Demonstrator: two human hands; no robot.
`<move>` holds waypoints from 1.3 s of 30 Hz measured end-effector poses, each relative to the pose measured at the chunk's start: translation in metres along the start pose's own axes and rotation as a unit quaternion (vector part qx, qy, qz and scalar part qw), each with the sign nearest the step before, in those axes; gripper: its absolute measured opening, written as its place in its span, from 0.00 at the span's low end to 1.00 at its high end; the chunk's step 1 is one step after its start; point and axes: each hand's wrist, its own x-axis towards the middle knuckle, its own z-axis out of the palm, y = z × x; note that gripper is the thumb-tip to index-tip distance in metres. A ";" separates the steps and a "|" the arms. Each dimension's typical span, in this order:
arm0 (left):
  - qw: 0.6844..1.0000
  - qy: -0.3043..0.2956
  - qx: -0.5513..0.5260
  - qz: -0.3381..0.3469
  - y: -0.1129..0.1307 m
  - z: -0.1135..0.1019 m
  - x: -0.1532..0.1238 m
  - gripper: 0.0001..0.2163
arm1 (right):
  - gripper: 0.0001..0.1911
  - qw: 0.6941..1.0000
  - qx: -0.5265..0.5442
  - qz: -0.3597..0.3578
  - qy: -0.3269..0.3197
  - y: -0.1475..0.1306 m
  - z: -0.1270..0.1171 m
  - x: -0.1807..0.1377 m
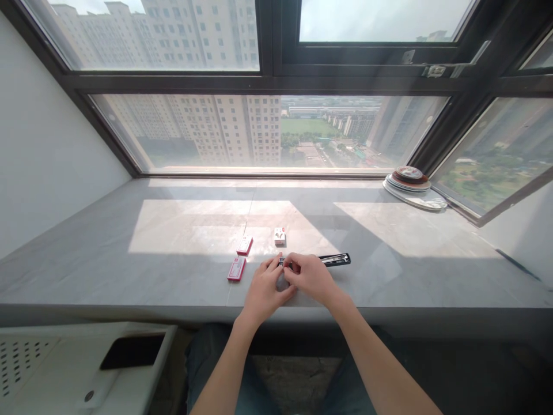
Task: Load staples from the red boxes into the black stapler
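Observation:
My left hand and my right hand meet over the grey stone windowsill, fingers pinched together on a small dark metal object that is too small to name. A black stapler-like tool lies just right of my right hand. Two pink small boxes lie to the left of my hands. A white and red small box stands just beyond my fingers.
A stack of round plates rests at the sill's far right corner by an open window. A white surface at lower left carries a black phone. Window glass runs along the back; a white wall closes the left.

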 end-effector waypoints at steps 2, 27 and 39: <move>1.000 -0.001 -0.002 0.000 -0.001 0.001 0.000 0.18 | 0.02 0.998 -0.048 -0.004 -0.041 0.006 -0.007 -0.007; 0.989 0.094 0.090 -0.070 0.028 0.027 -0.005 0.13 | 0.16 0.992 -0.010 0.125 0.012 0.056 -0.020 -0.055; 0.989 0.104 0.091 -0.059 0.025 0.032 -0.011 0.15 | 0.41 0.937 0.198 0.284 0.038 0.099 -0.060 -0.065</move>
